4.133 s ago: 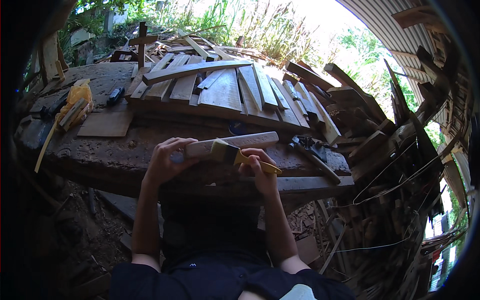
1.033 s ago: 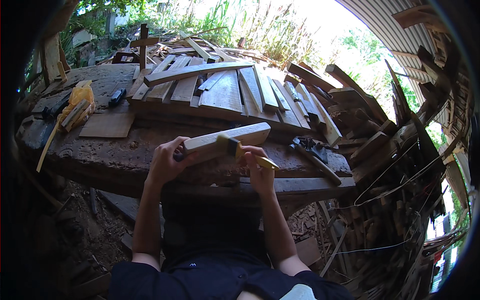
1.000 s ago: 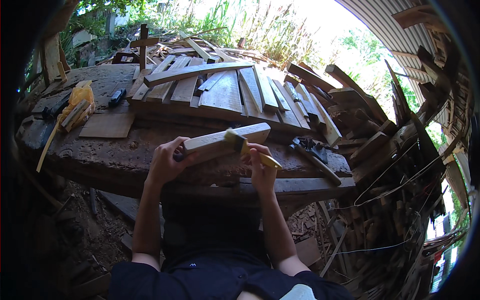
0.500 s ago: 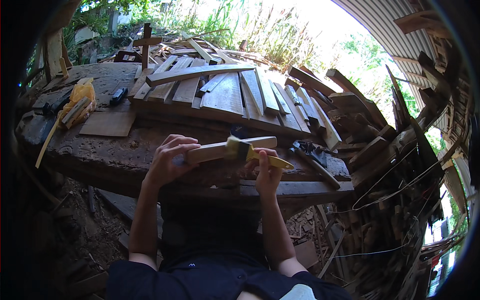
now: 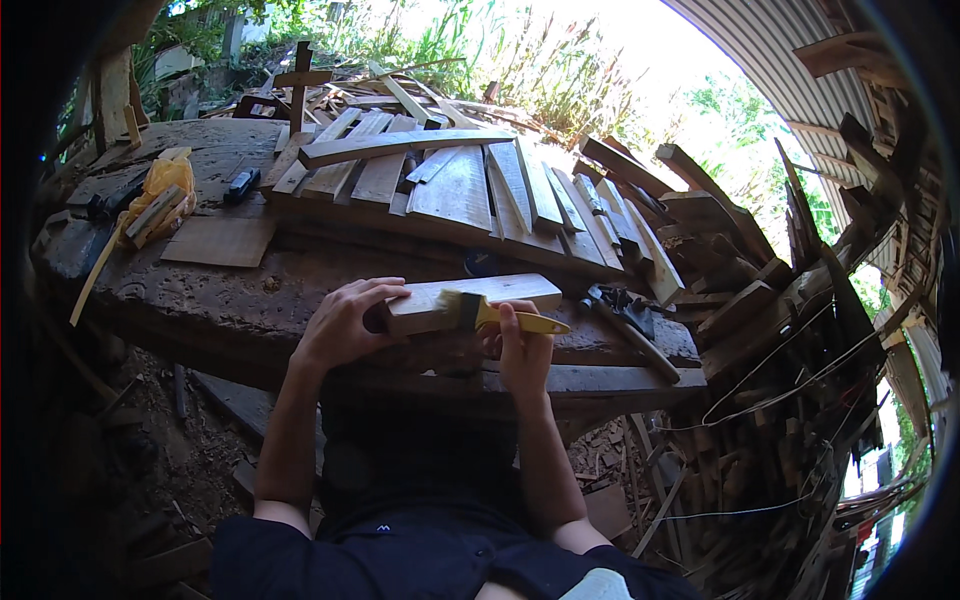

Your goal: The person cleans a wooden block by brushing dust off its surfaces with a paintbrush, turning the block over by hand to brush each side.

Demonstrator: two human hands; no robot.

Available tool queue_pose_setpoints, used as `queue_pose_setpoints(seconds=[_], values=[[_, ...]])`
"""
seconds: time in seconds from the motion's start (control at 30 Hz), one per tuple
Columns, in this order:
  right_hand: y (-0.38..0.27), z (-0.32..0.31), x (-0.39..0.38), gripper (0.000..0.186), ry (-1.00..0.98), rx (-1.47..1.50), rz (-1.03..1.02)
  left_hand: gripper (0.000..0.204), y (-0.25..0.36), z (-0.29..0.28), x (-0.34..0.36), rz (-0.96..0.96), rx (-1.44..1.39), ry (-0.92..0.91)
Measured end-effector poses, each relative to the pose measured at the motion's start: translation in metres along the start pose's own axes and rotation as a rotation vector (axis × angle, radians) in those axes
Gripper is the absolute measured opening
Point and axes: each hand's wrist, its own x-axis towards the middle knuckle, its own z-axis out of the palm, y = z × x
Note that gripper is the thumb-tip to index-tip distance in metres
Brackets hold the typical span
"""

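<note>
My left hand (image 5: 350,320) grips the left end of a pale wooden block (image 5: 520,290) held above the near edge of the rough workbench (image 5: 230,300). My right hand (image 5: 517,350) is closed around the yellow handle of a paintbrush (image 5: 535,323); its pale bristles lie against the block's face toward its left part. A small dark round item (image 5: 480,262) shows just behind the block. To the right lie a long-handled tool (image 5: 640,340) and a dark metal object (image 5: 610,305).
Loose boards (image 5: 440,185) are stacked across the back of the bench. At left are a yellow bag (image 5: 168,185), a small black tool (image 5: 243,183) and a flat board (image 5: 218,243). Scrap timber (image 5: 760,330) and dangling wires crowd the right side under a corrugated roof (image 5: 760,50).
The block has shifted slightly right and sits lower than a second ago, tilted differently. The brush has moved along it with my right hand; both hands keep their holds.
</note>
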Motion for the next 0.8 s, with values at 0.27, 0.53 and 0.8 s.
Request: queue_pose_setpoints(seconds=[0.27,0.53,0.8], values=[[-0.002,-0.032,0.011,0.018,0.345,-0.558,-0.107,0.064,-0.002,0.002,0.0,0.061,0.042,0.03],[0.018,-0.067,0.023,0.018,0.444,-0.549,-0.131,0.062,-0.002,0.001,-0.002,0.052,0.049,0.039],[0.002,-0.06,0.02,0.018,0.428,-0.616,-0.136,0.062,0.001,0.0,-0.001,0.024,0.047,0.022]])
